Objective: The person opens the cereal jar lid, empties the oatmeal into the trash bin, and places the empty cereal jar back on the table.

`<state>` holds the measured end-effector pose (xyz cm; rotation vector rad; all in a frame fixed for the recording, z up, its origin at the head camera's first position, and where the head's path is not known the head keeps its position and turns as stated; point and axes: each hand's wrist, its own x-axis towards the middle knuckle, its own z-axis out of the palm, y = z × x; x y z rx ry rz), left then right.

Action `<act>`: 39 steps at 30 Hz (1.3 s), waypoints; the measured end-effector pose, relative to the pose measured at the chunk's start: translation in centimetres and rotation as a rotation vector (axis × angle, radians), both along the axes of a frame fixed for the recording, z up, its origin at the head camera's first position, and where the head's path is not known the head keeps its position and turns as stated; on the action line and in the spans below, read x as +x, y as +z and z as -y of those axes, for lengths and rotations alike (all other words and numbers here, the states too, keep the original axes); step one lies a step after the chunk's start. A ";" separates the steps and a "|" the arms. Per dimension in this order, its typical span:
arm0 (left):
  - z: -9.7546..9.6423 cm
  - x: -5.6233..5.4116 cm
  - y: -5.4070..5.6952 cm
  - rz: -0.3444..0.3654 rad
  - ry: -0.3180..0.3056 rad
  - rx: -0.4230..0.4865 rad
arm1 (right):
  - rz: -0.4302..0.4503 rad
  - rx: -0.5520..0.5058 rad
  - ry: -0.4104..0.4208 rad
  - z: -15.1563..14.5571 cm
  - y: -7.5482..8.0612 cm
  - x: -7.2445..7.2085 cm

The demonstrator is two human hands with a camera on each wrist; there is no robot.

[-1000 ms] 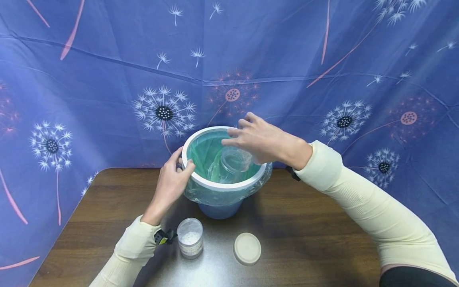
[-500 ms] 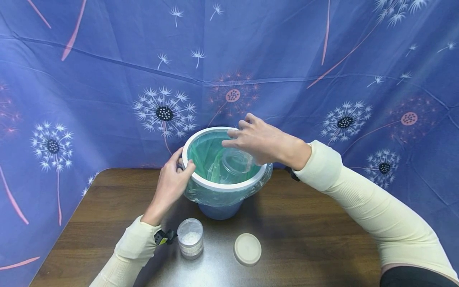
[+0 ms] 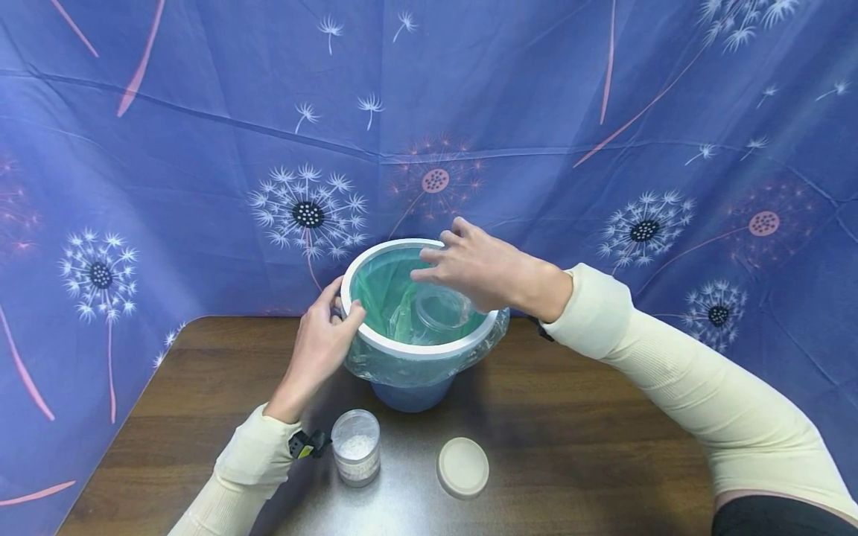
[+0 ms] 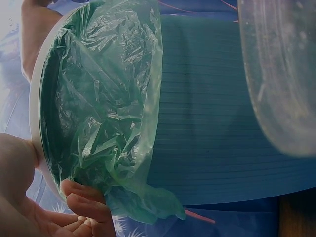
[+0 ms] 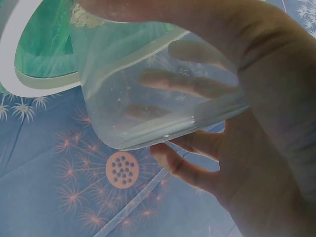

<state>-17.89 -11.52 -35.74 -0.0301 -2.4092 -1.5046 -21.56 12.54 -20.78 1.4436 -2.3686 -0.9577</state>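
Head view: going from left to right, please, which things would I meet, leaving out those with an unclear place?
Left cream fabric sleeve, transparent cylindrical jar with white contents, round cream lid, right cream fabric sleeve.

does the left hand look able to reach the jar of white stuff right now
Probably yes, once the left hand lets go of the bin's rim: the open jar stands near its wrist, with nothing covering it.

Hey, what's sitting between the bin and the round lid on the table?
Nothing: in the head view, only bare brown tabletop lies between the bin and the lid.
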 end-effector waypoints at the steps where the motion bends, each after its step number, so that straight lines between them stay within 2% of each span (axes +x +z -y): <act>1: 0.0 0.0 0.0 0.001 0.000 0.000 | -0.001 0.001 -0.001 0.1 0.0 0.0; 13: 0.0 0.0 -0.2 -0.017 0.006 0.005 | -0.029 0.053 0.015 0.8 -0.5 0.2; 22: 0.1 0.0 -0.3 -0.017 -0.001 0.008 | -0.026 0.080 -0.008 1.0 -0.7 0.2; 33: 0.1 0.0 -0.2 -0.020 0.002 0.002 | -0.022 -0.018 0.005 -0.2 -1.0 0.2; 39: -0.1 0.0 -0.2 -0.020 0.001 0.004 | 0.030 -0.103 -0.027 -1.1 -1.1 -0.2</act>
